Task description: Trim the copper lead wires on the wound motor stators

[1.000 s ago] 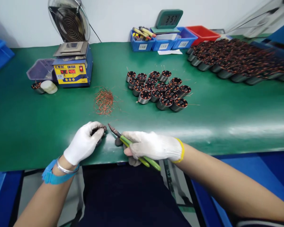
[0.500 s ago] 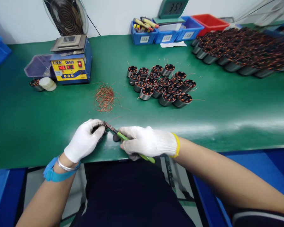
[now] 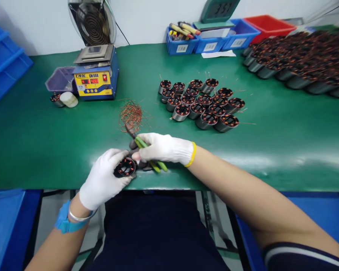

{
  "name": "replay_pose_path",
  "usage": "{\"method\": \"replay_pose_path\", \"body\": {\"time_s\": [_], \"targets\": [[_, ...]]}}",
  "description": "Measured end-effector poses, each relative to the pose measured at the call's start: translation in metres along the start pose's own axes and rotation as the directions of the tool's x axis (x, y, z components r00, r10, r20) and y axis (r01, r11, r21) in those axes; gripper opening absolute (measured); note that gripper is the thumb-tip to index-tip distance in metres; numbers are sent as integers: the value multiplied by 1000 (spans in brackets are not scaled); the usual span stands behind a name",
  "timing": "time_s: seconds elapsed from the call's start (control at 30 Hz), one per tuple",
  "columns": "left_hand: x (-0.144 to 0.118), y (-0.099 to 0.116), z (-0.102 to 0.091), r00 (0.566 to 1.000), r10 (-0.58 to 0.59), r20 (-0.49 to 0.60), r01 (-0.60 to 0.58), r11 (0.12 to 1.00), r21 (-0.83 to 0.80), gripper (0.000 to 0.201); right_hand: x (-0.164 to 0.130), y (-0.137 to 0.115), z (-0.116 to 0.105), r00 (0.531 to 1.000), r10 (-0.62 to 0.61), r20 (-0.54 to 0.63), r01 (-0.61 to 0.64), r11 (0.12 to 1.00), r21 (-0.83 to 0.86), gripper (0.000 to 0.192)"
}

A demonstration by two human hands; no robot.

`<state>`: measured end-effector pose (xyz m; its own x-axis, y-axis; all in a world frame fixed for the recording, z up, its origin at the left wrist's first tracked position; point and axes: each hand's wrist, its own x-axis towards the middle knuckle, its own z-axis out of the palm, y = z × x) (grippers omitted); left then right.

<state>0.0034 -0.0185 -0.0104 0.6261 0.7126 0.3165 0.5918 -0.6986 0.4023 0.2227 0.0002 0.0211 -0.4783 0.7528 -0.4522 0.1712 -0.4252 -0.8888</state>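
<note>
At the near edge of the green bench [image 3: 45,150], the gloved left hand [image 3: 103,180] grips a wound motor stator [image 3: 125,167], its copper coils facing up. The gloved right hand [image 3: 162,148] holds green-handled wire cutters [image 3: 142,147], their tip pointing toward a pile of copper wire clippings [image 3: 131,113]. Beyond lie a cluster of stators [image 3: 200,103], a solder pot [image 3: 96,77], and blue bins [image 3: 211,37].

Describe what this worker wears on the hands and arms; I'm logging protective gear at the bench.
Both hands wear white knitted cotton gloves. The left hand has a plain white glove, with a blue wrist strap and a thin silver bangle behind it. The right hand has a glove ending in a yellow-edged cuff. Both forearms are bare; a dark short sleeve with a white stripe shows on the right upper arm.
</note>
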Motion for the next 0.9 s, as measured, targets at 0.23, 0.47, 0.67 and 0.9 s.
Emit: {"method": "replay_pose_path", "body": {"time_s": [0.23, 0.47, 0.67, 0.9], "targets": [[2, 13, -7, 989, 1, -148, 17, 993, 120, 20, -3, 10, 3, 965, -125, -229, 76, 975, -210, 39], [5, 26, -22, 851, -515, -100, 451, 815, -363, 26, -1, 12, 6, 975, -106, -193, 101, 994, -33, 49], [18, 28, -8, 814, -577, 68, 539, 707, -457, 33, 0, 17, 9, 942, -238, -237, 214, 969, -122, 47], [7, 19, -12, 676, -718, -164, 338, 500, -798, 25, 3, 16, 11, 948, -211, -238, 218, 976, 4, 52]]}}
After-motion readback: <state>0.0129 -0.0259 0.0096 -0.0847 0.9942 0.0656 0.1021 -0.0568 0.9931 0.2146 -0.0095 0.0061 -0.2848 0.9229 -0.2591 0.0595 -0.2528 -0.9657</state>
